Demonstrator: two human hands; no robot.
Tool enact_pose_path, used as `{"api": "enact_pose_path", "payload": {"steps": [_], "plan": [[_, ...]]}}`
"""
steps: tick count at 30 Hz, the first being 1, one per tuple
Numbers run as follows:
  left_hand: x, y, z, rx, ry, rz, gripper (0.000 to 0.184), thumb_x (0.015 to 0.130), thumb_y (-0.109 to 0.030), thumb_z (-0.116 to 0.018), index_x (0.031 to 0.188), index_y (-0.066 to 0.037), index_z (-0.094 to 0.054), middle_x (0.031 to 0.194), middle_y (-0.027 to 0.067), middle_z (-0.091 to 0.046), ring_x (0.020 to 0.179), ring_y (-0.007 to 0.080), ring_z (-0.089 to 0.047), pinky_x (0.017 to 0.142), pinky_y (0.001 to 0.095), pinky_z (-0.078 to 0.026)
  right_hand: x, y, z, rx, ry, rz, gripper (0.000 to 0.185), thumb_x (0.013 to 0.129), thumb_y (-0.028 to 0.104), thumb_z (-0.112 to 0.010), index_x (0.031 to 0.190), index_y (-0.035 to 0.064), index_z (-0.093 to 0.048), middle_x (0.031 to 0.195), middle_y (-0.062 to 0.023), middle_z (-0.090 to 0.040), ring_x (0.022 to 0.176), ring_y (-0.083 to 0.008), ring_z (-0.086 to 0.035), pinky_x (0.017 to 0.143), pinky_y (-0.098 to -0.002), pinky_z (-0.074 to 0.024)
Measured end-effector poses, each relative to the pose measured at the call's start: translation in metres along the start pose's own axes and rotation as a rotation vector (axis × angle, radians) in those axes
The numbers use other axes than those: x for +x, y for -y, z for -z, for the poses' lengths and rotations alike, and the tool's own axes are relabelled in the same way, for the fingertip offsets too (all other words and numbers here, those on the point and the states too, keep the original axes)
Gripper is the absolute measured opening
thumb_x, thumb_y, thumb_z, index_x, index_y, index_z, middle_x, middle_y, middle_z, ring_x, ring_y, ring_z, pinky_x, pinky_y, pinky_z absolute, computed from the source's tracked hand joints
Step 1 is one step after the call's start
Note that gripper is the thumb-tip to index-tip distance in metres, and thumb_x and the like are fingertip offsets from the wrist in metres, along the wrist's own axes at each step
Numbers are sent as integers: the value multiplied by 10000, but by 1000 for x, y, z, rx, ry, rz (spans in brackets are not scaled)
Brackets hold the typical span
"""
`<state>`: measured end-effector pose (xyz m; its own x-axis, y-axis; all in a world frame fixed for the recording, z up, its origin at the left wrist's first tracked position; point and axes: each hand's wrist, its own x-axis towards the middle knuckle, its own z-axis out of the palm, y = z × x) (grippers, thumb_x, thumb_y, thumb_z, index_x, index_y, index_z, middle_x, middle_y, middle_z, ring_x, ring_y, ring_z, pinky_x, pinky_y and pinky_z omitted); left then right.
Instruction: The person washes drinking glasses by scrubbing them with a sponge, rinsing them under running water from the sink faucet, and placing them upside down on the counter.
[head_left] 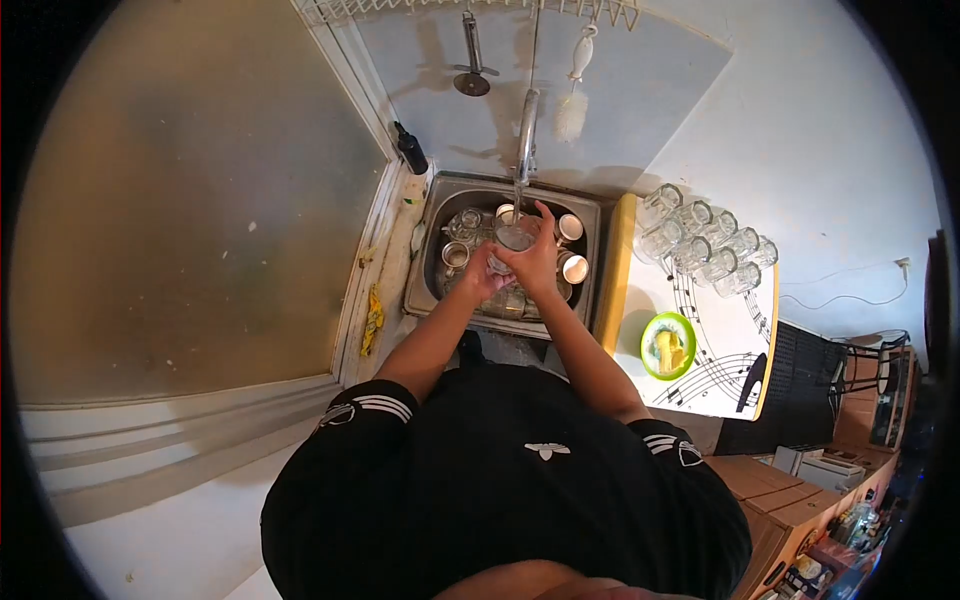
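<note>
- The glass [516, 236] is over the sink [424, 250], beneath the faucet [527, 135].
- Your right hand [537, 265] grips its side; your left hand [484, 277] clasps its lower end.
- You appear to be rinsing it.
- The next move calls for firm fingers: wet glass may slip onto cups [569, 228].

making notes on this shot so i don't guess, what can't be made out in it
All in the head view:
Bottom of the sink: mostly hidden by cups, glasses and the hands.
Left hand: fingers partly hidden by the held glass and right hand.
Yellow item in the green bowl: too small to identify.
Items at lower right: blurred, cut off by the dark lens edge.
</note>
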<state>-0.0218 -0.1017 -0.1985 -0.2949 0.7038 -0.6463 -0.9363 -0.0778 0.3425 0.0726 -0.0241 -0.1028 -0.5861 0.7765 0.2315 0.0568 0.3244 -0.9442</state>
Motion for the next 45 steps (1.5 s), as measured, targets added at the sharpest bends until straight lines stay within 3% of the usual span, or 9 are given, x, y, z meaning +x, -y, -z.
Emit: {"api": "enact_pose_path", "payload": {"steps": [4, 12, 14, 19, 24, 28, 35, 41, 45], "plan": [[-3, -5, 18, 64, -33, -49, 462, 921, -472, -518, 1204, -107, -522, 1137, 89, -593, 1061, 258, -582, 810, 394, -524, 4, -47, -15, -81, 3, -53, 878, 591, 291, -885, 1299, 44, -429, 1061, -150, -606, 1007, -256, -608, 858, -365, -489], [-50, -28, 22, 667, -273, -289, 535, 873, -577, -564, 963, -50, -551, 619, 45, -528, 446, 155, -545, 409, 276, -433, 5, -71, -37, 458, 266, -678, 601, 814, 415, -698, 1247, 32, -531, 1170, -118, -592, 1057, -228, -567, 836, -396, -462], [-56, -31, 22, 756, -306, -358, 554, 861, -576, -584, 951, -30, -555, 593, 54, -523, 424, 157, -535, 411, 282, -429, 7, -73, -53, 727, -37, -776, 614, 734, 470, -762, 1124, 26, -594, 910, -75, -637, 835, -172, -596, 742, -336, -459], [-59, -36, 26, 1092, -335, -632, 539, 871, -561, -582, 895, -28, -509, 592, 56, -513, 413, 145, -506, 387, 293, -394, 19, -97, -65, 1132, 145, -890, 556, 860, 570, -577, 1181, 121, -512, 1013, -81, -571, 922, -279, -574, 841, -473, -443], [-62, -43, 17, 1407, -558, -1175, 550, 853, -508, -637, 940, 24, -534, 739, 110, -572, 666, 157, -615, 532, 321, -442, 30, -82, -68, 931, 213, -954, 554, 815, 539, -641, 1175, 132, -531, 1026, -64, -579, 892, -269, -565, 868, -494, -405], [-68, -52, 7, 1353, -471, -1037, 605, 843, -523, -642, 1078, 29, -557, 774, 109, -566, 784, 145, -598, 575, 331, -441, 22, -42, -51, 881, 127, -785, 701, 771, 474, -725, 1298, 65, -506, 1252, -71, -535, 1026, -237, -535, 894, -465, -411], [-56, -48, 8, 420, 51, -306, 398, 931, -491, -516, 1017, -105, -559, 748, 23, -580, 443, 112, -429, 369, 222, -259, 23, -62, -28, 684, 216, -413, 498, 795, 254, -749, 1209, 65, -548, 1117, -61, -596, 1023, -176, -567, 861, -380, -458], [-39, -37, -2, 234, 177, -1, 455, 933, -522, -460, 1070, -102, -568, 818, 59, -624, 467, 133, -436, 378, 241, -281, 11, -41, -3, 948, 119, -302, 906, 708, -69, -749, 1418, 104, -214, 1178, -126, -563, 1098, -235, -560, 944, -374, -478], [-18, -26, 0, 171, 350, 86, 478, 939, -530, -431, 1111, -101, -554, 869, 72, -637, 474, 155, -481, 384, 234, -306, 10, -35, 0, 875, 43, -252, 895, 670, -42, -792, 1399, 89, -289, 1179, -112, -556, 1138, -224, -530, 950, -363, -475]]}}
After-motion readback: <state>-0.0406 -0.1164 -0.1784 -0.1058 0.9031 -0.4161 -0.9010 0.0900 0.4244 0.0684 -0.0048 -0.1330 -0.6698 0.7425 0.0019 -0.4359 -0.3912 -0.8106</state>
